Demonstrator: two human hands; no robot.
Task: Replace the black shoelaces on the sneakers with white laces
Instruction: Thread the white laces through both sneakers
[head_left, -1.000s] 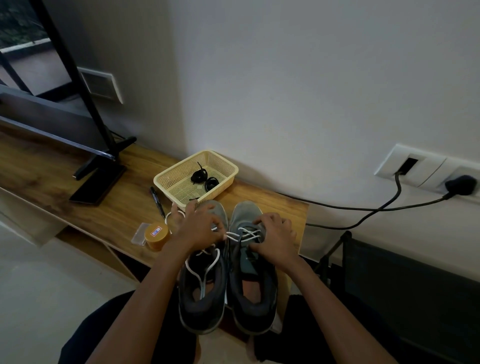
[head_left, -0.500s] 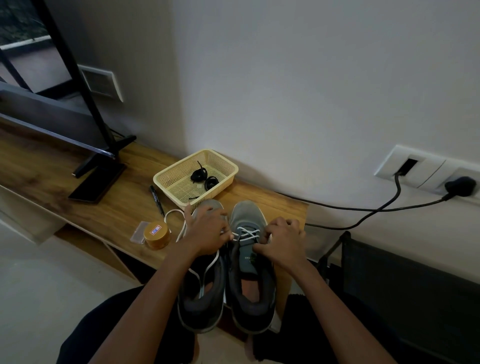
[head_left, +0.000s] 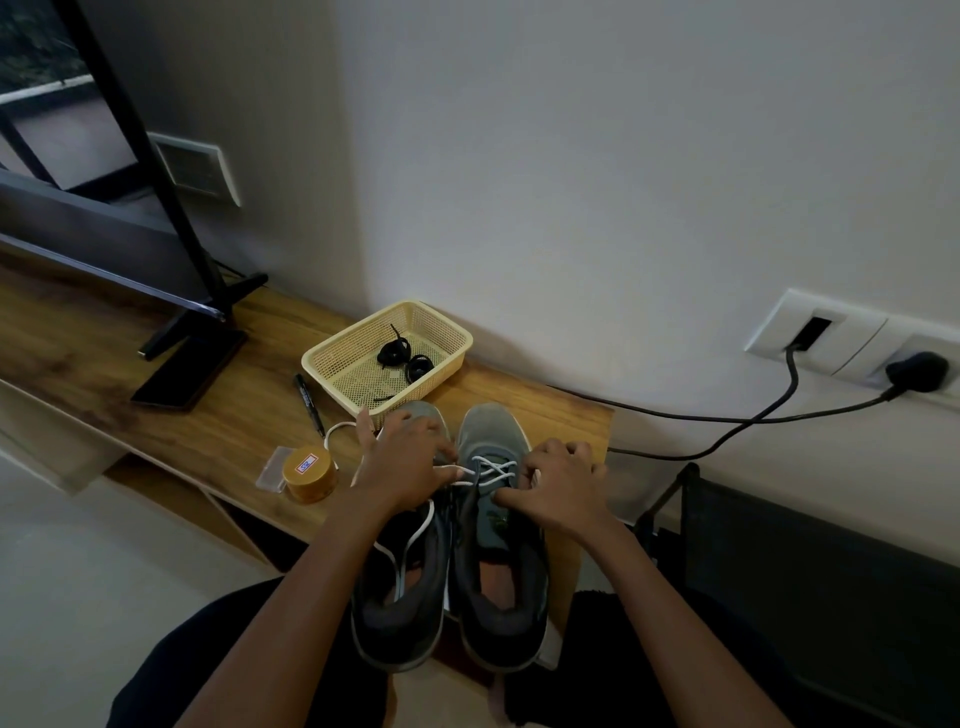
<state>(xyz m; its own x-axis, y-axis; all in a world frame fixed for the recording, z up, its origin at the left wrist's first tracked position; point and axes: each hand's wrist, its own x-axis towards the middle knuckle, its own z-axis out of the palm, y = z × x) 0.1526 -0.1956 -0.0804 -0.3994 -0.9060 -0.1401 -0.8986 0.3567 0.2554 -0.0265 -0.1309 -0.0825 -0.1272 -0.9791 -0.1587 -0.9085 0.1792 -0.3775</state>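
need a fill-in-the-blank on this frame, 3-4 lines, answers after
1. The black laces lie in the ___.
2. The lace that the left hand pinches is ___.
3. ___ sneakers stand side by side.
4. The marker lying on the table is ___.

Answers: basket; white; Two; black.
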